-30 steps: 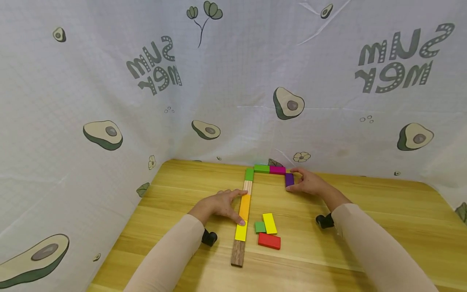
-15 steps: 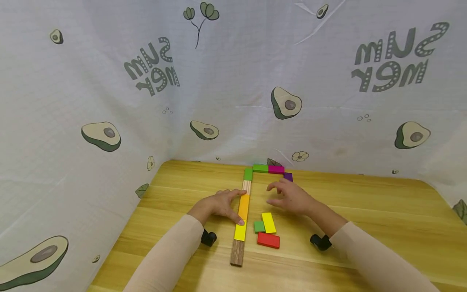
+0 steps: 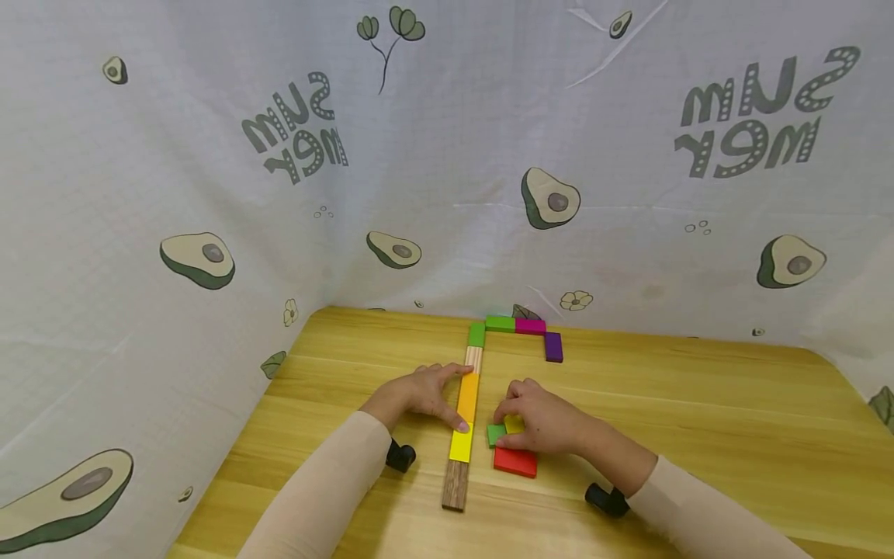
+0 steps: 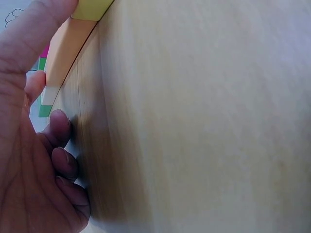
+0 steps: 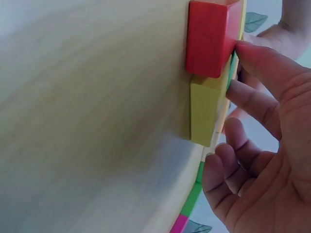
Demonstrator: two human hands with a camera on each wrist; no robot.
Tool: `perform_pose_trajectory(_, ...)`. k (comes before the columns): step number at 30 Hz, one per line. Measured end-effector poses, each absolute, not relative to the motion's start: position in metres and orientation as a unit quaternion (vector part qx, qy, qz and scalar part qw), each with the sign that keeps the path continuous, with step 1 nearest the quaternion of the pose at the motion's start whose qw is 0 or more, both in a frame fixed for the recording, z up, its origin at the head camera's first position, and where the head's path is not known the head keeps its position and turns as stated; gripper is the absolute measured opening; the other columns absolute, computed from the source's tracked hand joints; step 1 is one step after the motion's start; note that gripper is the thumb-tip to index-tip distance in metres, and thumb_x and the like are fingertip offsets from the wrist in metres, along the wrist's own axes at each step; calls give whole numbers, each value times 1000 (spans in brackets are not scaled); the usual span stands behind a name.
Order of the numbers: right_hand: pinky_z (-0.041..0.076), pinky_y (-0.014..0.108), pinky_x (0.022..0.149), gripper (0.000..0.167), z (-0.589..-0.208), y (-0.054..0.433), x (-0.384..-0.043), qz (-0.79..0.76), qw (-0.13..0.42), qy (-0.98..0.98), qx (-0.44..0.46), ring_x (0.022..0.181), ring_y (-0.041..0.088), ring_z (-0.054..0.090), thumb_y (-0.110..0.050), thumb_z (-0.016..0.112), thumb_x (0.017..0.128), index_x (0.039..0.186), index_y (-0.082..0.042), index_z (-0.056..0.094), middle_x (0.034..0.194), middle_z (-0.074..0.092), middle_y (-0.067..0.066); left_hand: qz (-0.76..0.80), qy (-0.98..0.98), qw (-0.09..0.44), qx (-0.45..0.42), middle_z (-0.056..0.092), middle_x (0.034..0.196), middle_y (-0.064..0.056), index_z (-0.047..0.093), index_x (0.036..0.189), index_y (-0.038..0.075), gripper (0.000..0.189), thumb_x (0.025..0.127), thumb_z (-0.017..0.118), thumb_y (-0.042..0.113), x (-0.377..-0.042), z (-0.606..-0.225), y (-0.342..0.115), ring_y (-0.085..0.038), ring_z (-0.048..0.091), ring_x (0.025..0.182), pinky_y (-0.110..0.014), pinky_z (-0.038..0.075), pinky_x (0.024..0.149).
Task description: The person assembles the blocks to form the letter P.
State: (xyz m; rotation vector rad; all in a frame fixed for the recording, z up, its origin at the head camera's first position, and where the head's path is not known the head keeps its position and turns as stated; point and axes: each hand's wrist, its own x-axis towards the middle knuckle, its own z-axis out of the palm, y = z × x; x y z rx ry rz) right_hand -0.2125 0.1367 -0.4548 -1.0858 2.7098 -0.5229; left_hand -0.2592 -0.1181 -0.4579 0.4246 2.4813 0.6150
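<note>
In the head view, my left hand [image 3: 419, 392] rests along a row of blocks. Its index fingertip touches the row near the pale wood block [image 3: 473, 357], and its thumb is at the join of the orange block [image 3: 467, 397] and a yellow block [image 3: 460, 446]. My right hand [image 3: 552, 419] pinches a small green block [image 3: 494, 435] between thumb and index finger. Under that hand, partly covered, lies a loose yellow block [image 5: 204, 109]. A red block [image 3: 515, 463] lies just in front of it. In the right wrist view only a sliver of green shows between the fingertips.
A dark brown block [image 3: 455, 486] ends the row nearest me; a green block [image 3: 476, 335] ends it at the far side. From there another green block [image 3: 500, 324], a magenta block [image 3: 531, 327] and a purple block [image 3: 553, 347] continue rightward. A patterned curtain [image 3: 447, 155] stands behind the table.
My right hand has let go of the purple block and moved toward me and left, down to the small green block. The left hand stays where it was.
</note>
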Motion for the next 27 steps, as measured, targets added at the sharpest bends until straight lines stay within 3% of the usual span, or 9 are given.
perform_pose_trajectory(9,54,34,90,22,-450,134,-213,-112,53,917,-380,100,14,51,-37,82,86,102,-24,77,101,59,-8,235,920,269,159,27,170,0,32,157,48,104,70,89,58,-259,-458,-119,-34,19,158,-68,26,119)
perform_pose_trajectory(16,53,34,89,24,-451,132,-214,-119,55,922,-364,100,15,48,-36,82,83,101,-21,76,102,59,-6,233,921,271,158,26,170,-1,32,157,48,105,70,89,58,-258,-458,-119,-33,19,158,-68,25,120)
perform_pose_trajectory(21,55,31,81,26,-449,128,-229,-169,53,936,-305,88,10,53,-36,82,85,101,-17,74,94,61,-6,232,921,272,154,25,171,-3,32,156,50,104,69,89,59,-258,-458,-118,-33,19,158,-68,26,119)
perform_pose_trajectory(27,50,29,70,29,-450,124,-261,-194,80,948,-240,75,13,53,-32,79,87,105,-9,72,84,62,-2,232,922,270,153,26,170,0,32,156,50,105,69,90,59,-258,-457,-118,-32,19,158,-68,26,119)
